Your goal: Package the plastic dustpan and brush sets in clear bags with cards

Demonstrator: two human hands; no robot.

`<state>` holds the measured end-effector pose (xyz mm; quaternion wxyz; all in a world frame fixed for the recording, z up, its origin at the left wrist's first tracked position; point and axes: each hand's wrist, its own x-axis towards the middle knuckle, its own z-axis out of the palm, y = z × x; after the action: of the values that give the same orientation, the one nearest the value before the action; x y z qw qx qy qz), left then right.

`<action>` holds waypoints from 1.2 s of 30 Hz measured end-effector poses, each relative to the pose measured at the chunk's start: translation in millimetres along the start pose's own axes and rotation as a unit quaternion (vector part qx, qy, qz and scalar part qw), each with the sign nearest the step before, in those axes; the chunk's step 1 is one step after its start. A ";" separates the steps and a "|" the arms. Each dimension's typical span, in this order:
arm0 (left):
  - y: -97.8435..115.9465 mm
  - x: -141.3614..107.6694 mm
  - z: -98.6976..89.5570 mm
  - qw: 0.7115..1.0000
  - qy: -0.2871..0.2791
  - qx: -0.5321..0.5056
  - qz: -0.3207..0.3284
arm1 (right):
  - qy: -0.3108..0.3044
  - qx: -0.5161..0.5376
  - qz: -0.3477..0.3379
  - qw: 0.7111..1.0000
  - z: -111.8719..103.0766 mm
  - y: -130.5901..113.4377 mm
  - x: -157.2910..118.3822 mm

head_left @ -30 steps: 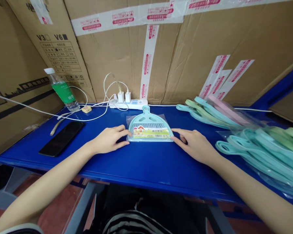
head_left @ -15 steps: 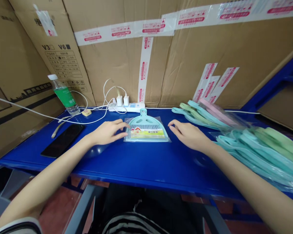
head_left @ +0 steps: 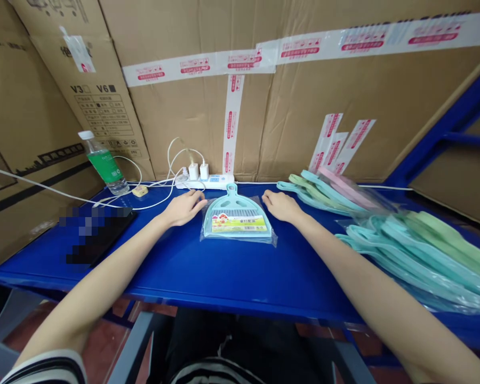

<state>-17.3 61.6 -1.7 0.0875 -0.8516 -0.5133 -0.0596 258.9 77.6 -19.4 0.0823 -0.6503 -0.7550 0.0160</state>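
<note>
A light-blue dustpan (head_left: 236, 200) with a small grey-bristled brush (head_left: 240, 212) lies flat on the blue table, inside a clear plastic bag. A printed label card (head_left: 238, 223) covers its lower front; the handle points away from me. To its left, my left hand (head_left: 184, 208) rests on the table, fingers loosely bent and thumb apart, holding nothing. My right hand (head_left: 280, 206) lies at the other side of the dustpan with loosely curled fingers, and nothing shows in it. Both hands sit close beside the bag, not gripping it.
More bagged dustpans (head_left: 420, 250) in blue and green pile up at the right, with a pink one (head_left: 340, 186) behind. Cardboard (head_left: 192, 117) walls the back. A power strip (head_left: 212, 182), cables, a water bottle (head_left: 106, 166) and a partly blurred dark phone (head_left: 108, 234) are at left.
My hands have shifted slightly away from me along the dustpan's sides, and both now rest lower on the table. The camera view has tilted a little; the dustpan stays on the table between them.
</note>
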 end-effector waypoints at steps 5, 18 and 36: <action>11.0 -7.5 -1.9 0.983 -0.069 0.045 0.162 | -0.022 0.066 -0.041 0.997 0.6 -3.8 -1.5; 35.0 -57.2 -24.2 0.976 -0.053 0.106 0.183 | -0.043 0.200 -0.133 0.970 8.2 -29.4 2.0; 74.8 -80.6 -5.9 0.881 0.145 0.269 0.362 | -0.093 0.181 -0.231 0.951 12.1 -113.0 58.3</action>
<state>11.2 -43.4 -17.9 0.4021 -0.9037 -0.1471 -0.0063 138.3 118.7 -10.5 0.1297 -0.4276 -0.8734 0.1938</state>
